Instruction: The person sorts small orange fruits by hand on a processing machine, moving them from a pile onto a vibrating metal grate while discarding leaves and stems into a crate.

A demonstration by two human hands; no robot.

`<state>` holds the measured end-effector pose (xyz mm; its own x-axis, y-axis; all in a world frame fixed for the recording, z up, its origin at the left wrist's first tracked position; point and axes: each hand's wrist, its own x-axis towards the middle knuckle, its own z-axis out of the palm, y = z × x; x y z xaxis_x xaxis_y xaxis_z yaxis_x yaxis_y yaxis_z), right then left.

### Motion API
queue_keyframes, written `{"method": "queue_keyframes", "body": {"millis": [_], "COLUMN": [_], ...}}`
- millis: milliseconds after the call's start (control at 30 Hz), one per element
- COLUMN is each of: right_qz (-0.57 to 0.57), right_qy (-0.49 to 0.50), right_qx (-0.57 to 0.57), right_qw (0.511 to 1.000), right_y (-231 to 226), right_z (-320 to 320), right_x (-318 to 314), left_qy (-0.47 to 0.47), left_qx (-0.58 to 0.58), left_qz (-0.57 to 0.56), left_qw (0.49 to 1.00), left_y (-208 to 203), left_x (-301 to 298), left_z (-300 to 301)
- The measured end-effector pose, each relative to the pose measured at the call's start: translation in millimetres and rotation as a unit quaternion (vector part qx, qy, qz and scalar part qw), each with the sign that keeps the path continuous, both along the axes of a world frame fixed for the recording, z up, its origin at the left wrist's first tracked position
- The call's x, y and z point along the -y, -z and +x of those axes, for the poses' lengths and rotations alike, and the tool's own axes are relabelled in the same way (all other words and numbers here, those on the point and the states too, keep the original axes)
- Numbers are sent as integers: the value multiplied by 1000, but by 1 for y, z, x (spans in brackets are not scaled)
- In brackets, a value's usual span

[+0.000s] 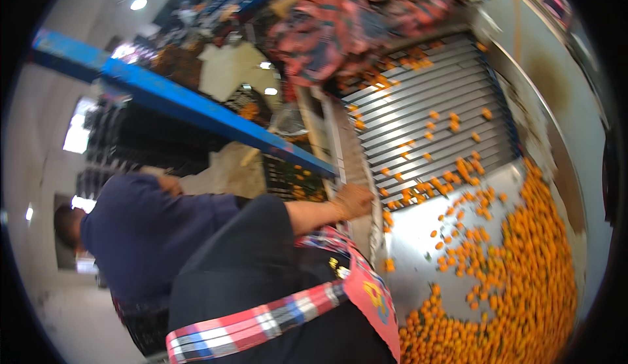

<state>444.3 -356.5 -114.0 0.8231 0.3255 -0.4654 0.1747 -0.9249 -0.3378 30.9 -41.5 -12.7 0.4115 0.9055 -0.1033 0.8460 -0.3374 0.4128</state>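
Note:
My left hand (354, 201) rests at the side rim (374, 233) of a sorting machine, my bare forearm reaching out of a dark sleeve. Its fingers are blurred, so whether they grip the rim cannot be made out. Beside it lies a metal tray (409, 246) with a large heap of small orange fruits (533, 259), kumquat-like, some with green leaves. Above the tray is a bed of metal rollers (425, 128) carrying scattered fruits, more of them along its lower edge. My right hand is out of view. A pink apron with a plaid strap covers my dark clothes.
A blue beam (190, 105) slants across the left side toward my hand. Close on the left stands a person (150, 233) in navy. Crates (294, 177) with orange fruits stand past the machine's rim. Red-and-dark patterned cloth (366, 24) is heaped at the rollers' far end.

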Motion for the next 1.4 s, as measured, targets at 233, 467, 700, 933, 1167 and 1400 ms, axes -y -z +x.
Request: {"method": "queue_keyframes", "body": {"millis": [233,467,700,933,1167,1400], "right_qz": [94,109,139,123,87,137], "right_qy": [-170,-231,-245,-196,-142,-246], "right_qx": [-45,-44,-6,44,0,-103], "right_qw": [980,966,960,972,986,954], "right_y": [2,19,36,27,-11,-41], "right_z": [-19,0,54,99,64,-15], "right_x": [-156,-220,-278,-309,-252,-251], "left_qy": [-17,-31,-23,-9,-8,-19], "left_qx": [-41,-18,-20,39,3,-13], "left_qz": [-31,-58,-49,-32,-15,-34], "left_qw": [999,998,998,999,1000,999], "left_y": [-17,-16,-12,-3,-16,-21], "left_x": [16,13,15,9,8,7], "left_z": [7,11,-1,4,18,8]}}
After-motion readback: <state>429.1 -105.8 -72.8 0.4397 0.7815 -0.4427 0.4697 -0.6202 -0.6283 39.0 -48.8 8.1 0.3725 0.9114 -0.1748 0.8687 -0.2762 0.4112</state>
